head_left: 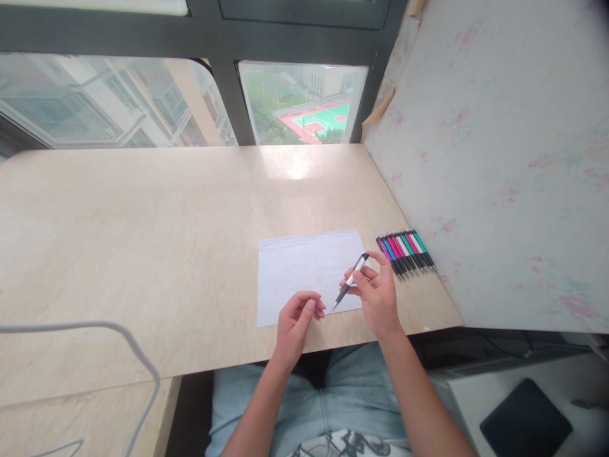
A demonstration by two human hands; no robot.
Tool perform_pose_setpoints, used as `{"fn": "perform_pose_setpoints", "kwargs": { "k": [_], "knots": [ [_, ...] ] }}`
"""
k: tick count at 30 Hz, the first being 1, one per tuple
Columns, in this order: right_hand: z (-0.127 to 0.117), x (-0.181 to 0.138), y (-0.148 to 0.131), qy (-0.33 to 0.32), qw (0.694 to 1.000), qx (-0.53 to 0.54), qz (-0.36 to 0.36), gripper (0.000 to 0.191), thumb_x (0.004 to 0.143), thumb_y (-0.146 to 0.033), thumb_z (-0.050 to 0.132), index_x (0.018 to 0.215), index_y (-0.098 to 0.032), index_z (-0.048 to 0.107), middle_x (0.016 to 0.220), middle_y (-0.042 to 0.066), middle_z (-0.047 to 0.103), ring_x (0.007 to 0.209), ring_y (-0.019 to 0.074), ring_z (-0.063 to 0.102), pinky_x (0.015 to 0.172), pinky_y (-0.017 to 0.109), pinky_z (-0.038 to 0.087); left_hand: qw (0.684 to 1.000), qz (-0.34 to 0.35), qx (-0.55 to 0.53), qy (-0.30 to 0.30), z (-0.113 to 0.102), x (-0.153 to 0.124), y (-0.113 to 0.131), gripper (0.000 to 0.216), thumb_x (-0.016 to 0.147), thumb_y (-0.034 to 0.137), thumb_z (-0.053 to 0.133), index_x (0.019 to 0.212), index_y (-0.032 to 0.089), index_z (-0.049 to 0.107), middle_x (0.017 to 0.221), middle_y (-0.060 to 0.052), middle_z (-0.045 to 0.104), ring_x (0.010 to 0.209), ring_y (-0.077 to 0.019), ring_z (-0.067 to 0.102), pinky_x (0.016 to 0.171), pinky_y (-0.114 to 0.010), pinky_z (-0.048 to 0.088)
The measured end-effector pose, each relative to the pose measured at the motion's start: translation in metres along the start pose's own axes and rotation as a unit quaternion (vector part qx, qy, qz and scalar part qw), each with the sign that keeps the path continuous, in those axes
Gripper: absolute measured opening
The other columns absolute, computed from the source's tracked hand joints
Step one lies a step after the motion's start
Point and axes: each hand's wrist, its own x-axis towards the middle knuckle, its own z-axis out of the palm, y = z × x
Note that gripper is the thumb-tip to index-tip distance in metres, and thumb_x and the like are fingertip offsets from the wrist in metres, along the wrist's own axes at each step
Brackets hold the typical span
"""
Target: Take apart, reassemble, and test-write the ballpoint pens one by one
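My right hand (375, 292) is closed on a white and black click pen (351, 281), its tip pointing down-left over a white sheet of paper (304, 270). The sheet lies on a beige marble-look table (143, 241) and carries faint lines of writing along its top edge. My left hand (297, 317) hovers above the sheet's near edge with its fingers curled loosely, and I can see nothing in it. A row of several pens (405, 252) with pink, teal and blue barrels lies side by side just right of the sheet.
A pale floral-patterned panel (499, 158) rises along the table's right edge. Windows (302, 105) run behind the table's far edge. A white cable (128, 343) loops over the near left. A dark flat object (526, 425) lies on a white surface at lower right.
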Motion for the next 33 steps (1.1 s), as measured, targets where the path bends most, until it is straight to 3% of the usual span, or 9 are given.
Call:
{"fn": "perform_pose_setpoints", "kwargs": {
  "k": [9,17,33],
  "knots": [
    [-0.0012,0.0022,0.0002,0.016,1.0,0.012,-0.021,0.056,0.084,-0.028,0.069,0.129,-0.032,0.037,0.086,-0.001,0.07,0.071,0.016,0.069,0.069,0.037,0.06,1.0,-0.003,-0.016,0.0,-0.0022,0.0011,-0.0027,0.02,0.089,0.033,0.059,0.096,0.017,0.066,0.079,-0.006,0.068,0.068,-0.0154,0.061,0.067,-0.03,0.048],
    [-0.0025,0.0046,-0.0002,0.041,0.998,0.011,-0.042,0.05,0.083,-0.028,0.071,0.122,-0.03,0.041,0.084,-0.001,0.071,0.069,0.016,0.069,0.069,0.037,0.06,1.0,-0.013,-0.014,0.003,-0.002,0.0009,-0.0016,0.021,0.088,0.035,0.06,0.095,0.016,0.066,0.079,-0.006,0.068,0.068,-0.0158,0.06,0.067,-0.03,0.048],
    [-0.0039,0.0062,0.0005,0.06,0.997,0.016,-0.034,0.052,0.081,-0.03,0.072,0.124,-0.03,0.042,0.083,-0.001,0.07,0.069,0.0149,0.068,0.068,0.035,0.059,1.0,-0.01,-0.026,0.001,-0.0012,0.0007,-0.0021,0.018,0.09,0.032,0.058,0.097,0.017,0.066,0.079,-0.004,0.067,0.069,-0.0142,0.06,0.068,-0.029,0.047]
  ]
}}
